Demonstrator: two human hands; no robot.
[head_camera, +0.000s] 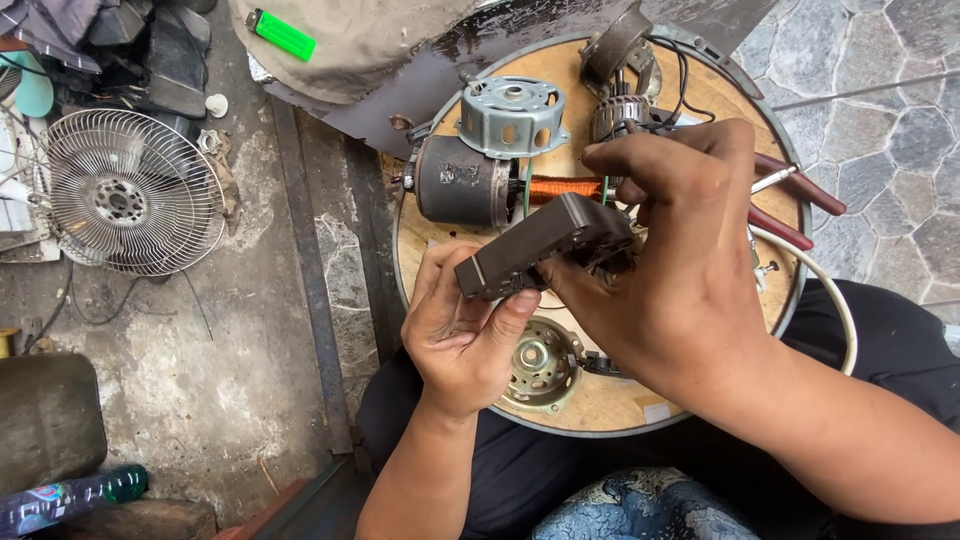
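Note:
My left hand (462, 335) grips the near end of a dark, blocky motor stator core (545, 243), held tilted above a round wooden board (700, 100). My right hand (680, 250) covers the core's far end, fingers bent over it; what the fingertips pinch is hidden. Behind the core a copper wire coil (566, 188) sits on a winding spindle beside a dark cylindrical motor (463, 187). A grey metal motor housing (511, 115) lies behind that. A brass-coloured end cover (541, 364) lies on the board under my left hand.
Red-handled pliers (795, 200) lie at the board's right. A wire fan guard (130, 190) rests on the concrete floor at left. A green lighter (281, 35) lies on cloth at top. A plastic bottle (70, 497) and a dark block sit at bottom left. Stone paving is at right.

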